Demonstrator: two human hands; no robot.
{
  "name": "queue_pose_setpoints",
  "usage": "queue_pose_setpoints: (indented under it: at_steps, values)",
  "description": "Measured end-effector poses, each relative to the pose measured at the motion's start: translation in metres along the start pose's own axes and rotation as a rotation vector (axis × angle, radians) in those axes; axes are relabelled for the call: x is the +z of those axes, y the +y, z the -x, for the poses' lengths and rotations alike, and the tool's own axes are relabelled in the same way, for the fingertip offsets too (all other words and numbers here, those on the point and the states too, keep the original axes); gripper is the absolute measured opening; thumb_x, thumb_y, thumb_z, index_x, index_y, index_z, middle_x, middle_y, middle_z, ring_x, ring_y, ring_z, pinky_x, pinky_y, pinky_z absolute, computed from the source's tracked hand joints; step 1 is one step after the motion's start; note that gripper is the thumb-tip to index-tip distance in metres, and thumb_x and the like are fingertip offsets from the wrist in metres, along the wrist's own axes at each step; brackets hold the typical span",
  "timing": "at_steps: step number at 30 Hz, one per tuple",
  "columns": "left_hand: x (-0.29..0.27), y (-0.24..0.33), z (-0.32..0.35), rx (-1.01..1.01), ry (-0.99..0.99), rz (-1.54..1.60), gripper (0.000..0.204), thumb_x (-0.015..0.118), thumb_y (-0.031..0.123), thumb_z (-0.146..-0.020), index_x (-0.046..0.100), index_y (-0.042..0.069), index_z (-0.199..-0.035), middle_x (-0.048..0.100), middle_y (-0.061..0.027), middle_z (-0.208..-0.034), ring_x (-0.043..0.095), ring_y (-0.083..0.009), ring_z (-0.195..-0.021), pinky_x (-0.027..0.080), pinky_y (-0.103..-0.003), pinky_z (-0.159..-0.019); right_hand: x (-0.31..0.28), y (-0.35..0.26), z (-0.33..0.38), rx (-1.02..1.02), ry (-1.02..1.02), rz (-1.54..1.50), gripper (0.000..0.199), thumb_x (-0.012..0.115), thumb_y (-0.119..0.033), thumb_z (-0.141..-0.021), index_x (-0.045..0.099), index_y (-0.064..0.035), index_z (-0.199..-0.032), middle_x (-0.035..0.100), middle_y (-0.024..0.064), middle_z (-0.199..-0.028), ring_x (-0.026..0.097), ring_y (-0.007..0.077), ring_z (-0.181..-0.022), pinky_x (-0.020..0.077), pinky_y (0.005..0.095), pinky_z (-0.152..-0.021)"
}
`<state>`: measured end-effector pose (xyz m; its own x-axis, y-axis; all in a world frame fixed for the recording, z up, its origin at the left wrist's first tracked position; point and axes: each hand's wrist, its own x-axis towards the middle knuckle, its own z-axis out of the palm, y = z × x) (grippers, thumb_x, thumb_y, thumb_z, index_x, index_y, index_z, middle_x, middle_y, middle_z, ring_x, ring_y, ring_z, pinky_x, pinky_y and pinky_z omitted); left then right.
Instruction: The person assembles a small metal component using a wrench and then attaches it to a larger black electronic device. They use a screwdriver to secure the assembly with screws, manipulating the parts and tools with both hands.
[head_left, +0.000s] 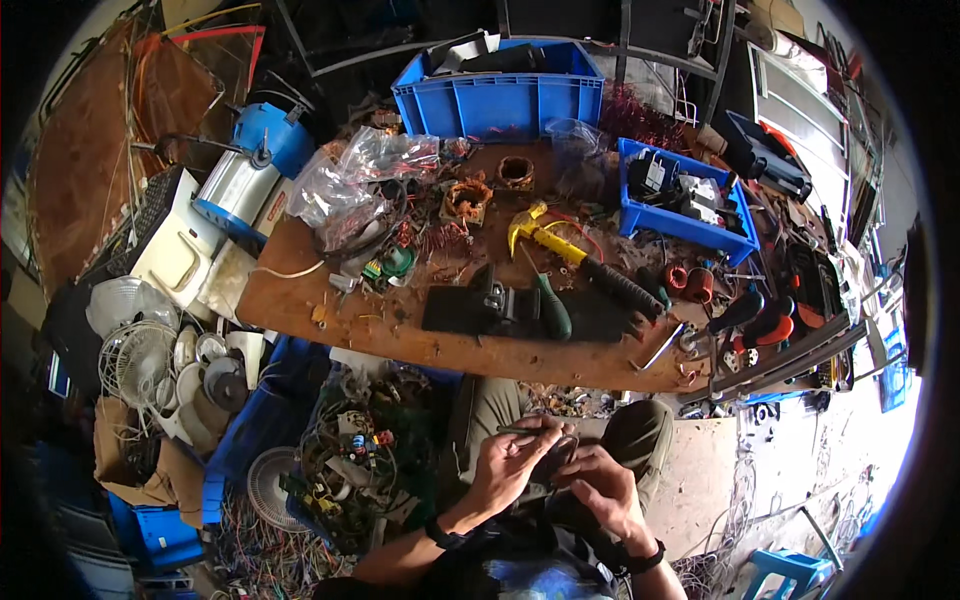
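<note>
One thin rod [515, 430] is pinched in the nearly closed grip of the left hand [503, 468]; the grip of the right hand [605, 487] is curled closed on a dark part [557, 455]. Rod and part are between the hands, above the legs [645, 430], just in front of the surface [290, 300]. Fingers hide whether the rod touches the part. Caution: no support is visible beneath the part; a slackened right grip would likely drop it between the legs. Excess force, or a poor angle, could make the rod slip toward the right fingers. Pieces breaking loose could scatter among the boards [375, 460] at lower left and be difficult to recover. The screwdriver [553, 308] lies near the front edge of the surface, with the hammer [560, 247] behind it; a careless reach for either could knock the screwdriver off.
</note>
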<state>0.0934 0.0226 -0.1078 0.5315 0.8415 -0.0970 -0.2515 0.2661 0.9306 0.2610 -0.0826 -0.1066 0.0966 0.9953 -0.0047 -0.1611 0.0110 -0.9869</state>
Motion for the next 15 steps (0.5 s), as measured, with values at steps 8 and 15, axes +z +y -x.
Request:
queue_pose_setpoints:
  at_steps: [8,15]
  values:
    - [-0.002,-0.004,-0.006,-0.115,0.007,0.071,0.019,0.057,0.008,-0.105,0.065,-0.006,-0.116,0.072,-0.0194,-0.118,0.072,-0.0229,-0.104,0.060,-0.035,-0.094,-0.012,0.009,-0.017,-0.018,0.176,0.098,0.016,0.072,0.004,-0.092,0.065,0.0009,-0.106,0.071,0.0076,-0.101,0.067,0.0125,-0.092,0.0550,0.0269,-0.080]
    - [0.000,-0.006,-0.003,-0.316,-0.074,0.256,0.026,0.066,0.021,-0.103,0.067,-0.001,-0.118,0.073,-0.0075,-0.103,0.074,-0.0201,-0.090,0.064,-0.036,-0.082,-0.034,0.002,-0.031,-0.290,0.143,0.542,0.026,0.074,0.006,-0.076,0.067,-0.0041,-0.099,0.066,0.0102,-0.101,0.066,0.0291,-0.097,0.0528,0.0362,-0.083]
